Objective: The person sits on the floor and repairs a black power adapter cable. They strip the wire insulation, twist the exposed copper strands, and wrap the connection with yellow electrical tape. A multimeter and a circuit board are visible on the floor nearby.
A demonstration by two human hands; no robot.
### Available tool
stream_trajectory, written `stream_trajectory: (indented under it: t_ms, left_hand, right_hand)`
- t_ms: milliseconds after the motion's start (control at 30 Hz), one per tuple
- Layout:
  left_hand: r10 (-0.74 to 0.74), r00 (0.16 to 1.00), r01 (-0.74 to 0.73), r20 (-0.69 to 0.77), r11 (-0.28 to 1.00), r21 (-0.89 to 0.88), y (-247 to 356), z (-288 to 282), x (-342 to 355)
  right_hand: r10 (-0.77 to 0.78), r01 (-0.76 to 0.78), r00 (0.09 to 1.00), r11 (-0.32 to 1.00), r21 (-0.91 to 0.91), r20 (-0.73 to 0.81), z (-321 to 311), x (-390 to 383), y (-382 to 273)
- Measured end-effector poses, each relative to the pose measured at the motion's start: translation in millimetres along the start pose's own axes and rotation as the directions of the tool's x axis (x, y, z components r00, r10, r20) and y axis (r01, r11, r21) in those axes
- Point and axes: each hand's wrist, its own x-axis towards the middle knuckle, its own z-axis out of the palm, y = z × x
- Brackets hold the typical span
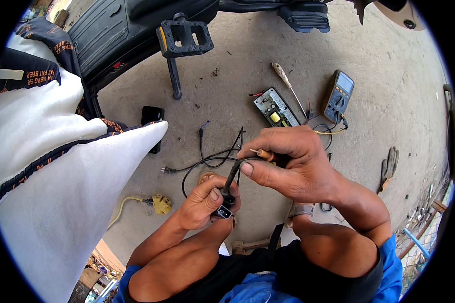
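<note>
Your left hand (199, 206) grips a black connector (224, 212), your right hand (301, 159) pinches its cable (231, 177) and an orange probe (264, 154) — all nearer you than the circuit board (276, 107). Beside that board lies a screwdriver (283, 77), rightward a multimeter (337, 96); leftward, white cloth (86, 166) partly hides a black case (151, 115).
</note>
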Motion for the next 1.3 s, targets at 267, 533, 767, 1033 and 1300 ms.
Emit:
stream_trajectory:
  t_ms: [267,533,767,1033,1300]
  left_hand:
    - [0.046,0.997,-0.044,-0.064,0.998,0.035,0,1,2]
    - [0.088,0.995,-0.084,-0.038,0.992,0.093,0,-4,3]
    - [0.130,0.980,-0.119,-0.152,0.990,0.080,1,0,4]
    - [0.065,0.989,-0.069,-0.132,0.997,-0.022,12,-4,-5]
    - [0.156,0.976,-0.167,-0.152,0.984,-0.062,42,6,-34]
  right_hand:
    - [-0.015,0.016,0.999,1.000,0.013,-0.031,-2,-2,3]
    - [0.093,-0.070,0.977,0.990,0.123,-0.192,-14,-7,0]
    - [-0.021,0.030,0.998,0.989,0.143,-0.062,-48,-36,-9]
    - [0.154,-0.117,0.939,0.984,-0.134,0.307,-45,-39,6]
    - [0.544,-0.519,0.832,0.832,0.196,-0.108,-58,-37,17]
